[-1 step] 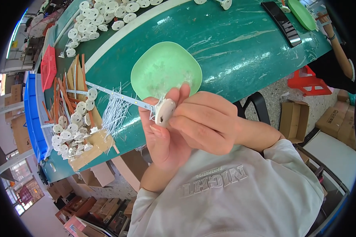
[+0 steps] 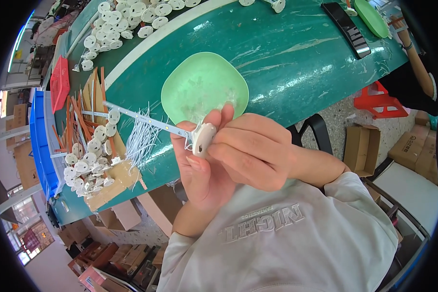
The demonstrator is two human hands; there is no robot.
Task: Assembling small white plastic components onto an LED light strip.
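Observation:
In front of my chest, my left hand [image 2: 202, 175] grips a white round plastic cap [image 2: 204, 139] between thumb and fingers. From the cap a narrow white LED strip [image 2: 153, 122] sticks out to the upper left, with thin wires beside the joint. The cap is tilted, and dark slots show in its face. My right hand [image 2: 253, 151] is closed, its fingertips pinched against the cap's right side. Whatever lies between those fingertips is hidden. Just beyond both hands, a light green dish [image 2: 190, 73] holds small clear pieces, too fine to make out.
Left of the dish lie a bundle of white wires [image 2: 142, 138], several strips with round caps [image 2: 90, 158] and cardboard. More white caps [image 2: 114, 24] are heaped farther back. A black phone [image 2: 345, 29] lies at the far right, near another person's arm [image 2: 418, 68]. A blue bin [image 2: 41, 141] stands left.
The cap and its LED strip have turned slightly in my fingers, the strip's face now tipped more away. Both hands stay in nearly the same place.

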